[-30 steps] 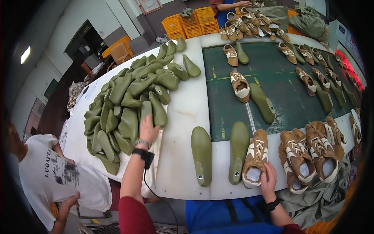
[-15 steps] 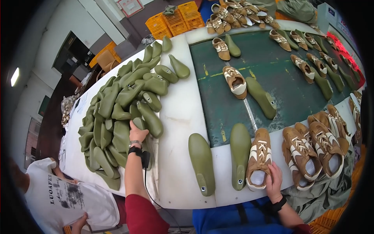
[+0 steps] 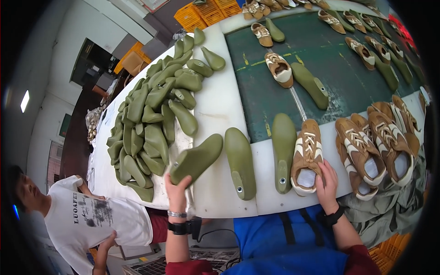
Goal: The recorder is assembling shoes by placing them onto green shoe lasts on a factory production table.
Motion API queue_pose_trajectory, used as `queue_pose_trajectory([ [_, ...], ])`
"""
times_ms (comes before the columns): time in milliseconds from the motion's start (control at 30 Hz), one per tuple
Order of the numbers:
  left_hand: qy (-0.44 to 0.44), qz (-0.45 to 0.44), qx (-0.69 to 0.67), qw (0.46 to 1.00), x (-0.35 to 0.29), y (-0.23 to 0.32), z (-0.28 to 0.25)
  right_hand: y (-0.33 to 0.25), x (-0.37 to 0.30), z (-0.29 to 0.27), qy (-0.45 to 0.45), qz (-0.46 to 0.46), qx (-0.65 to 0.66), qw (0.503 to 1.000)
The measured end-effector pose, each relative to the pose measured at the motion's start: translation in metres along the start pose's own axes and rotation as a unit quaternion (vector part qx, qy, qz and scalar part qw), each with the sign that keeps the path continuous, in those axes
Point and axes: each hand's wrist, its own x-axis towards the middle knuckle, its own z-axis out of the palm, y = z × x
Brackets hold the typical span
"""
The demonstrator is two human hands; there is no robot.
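Note:
My left hand (image 3: 176, 189) grips the heel end of a green shoe last (image 3: 199, 158), which is tilted with its toe pointing up and right above the white table edge. My right hand (image 3: 327, 184) holds the right side of a brown-and-white laced sneaker (image 3: 308, 153) near its heel opening. The sneaker stands toe away from me, with white lining inside. To its left lie two more green lasts, one close beside the sneaker (image 3: 283, 151) and another farther left (image 3: 240, 162).
A large heap of green lasts (image 3: 156, 98) covers the table's left side. More sneakers (image 3: 362, 156) cluster at the right. Shoes and lasts sit on the green conveyor belt (image 3: 256, 91). A person in a white shirt (image 3: 98, 220) stands at the left; orange crates (image 3: 190, 17) stand behind.
My left hand has taken a last from the heap and brought it nearer, toward the table's front edge. My right hand stays at the sneaker. The whole view has shifted.

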Motion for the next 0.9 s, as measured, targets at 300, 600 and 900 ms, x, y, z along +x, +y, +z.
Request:
queue_pose_trajectory([
  [300, -0.257, -0.018, 0.134, 0.957, -0.03, -0.017, 0.047, 0.0, -0.003, -0.005, 0.006, 0.01, -0.004, 1.0],
  [600, -0.35, 0.11, 0.348, 0.863, 0.003, 0.006, 0.081, -0.001, 0.001, -0.005, 0.007, 0.008, -0.007, 1.0],
  [900, -0.151, 0.139, 0.553, 0.807, 0.217, -0.025, 0.08, 0.0, -0.001, -0.002, -0.008, 0.002, -0.019, 1.0],
])
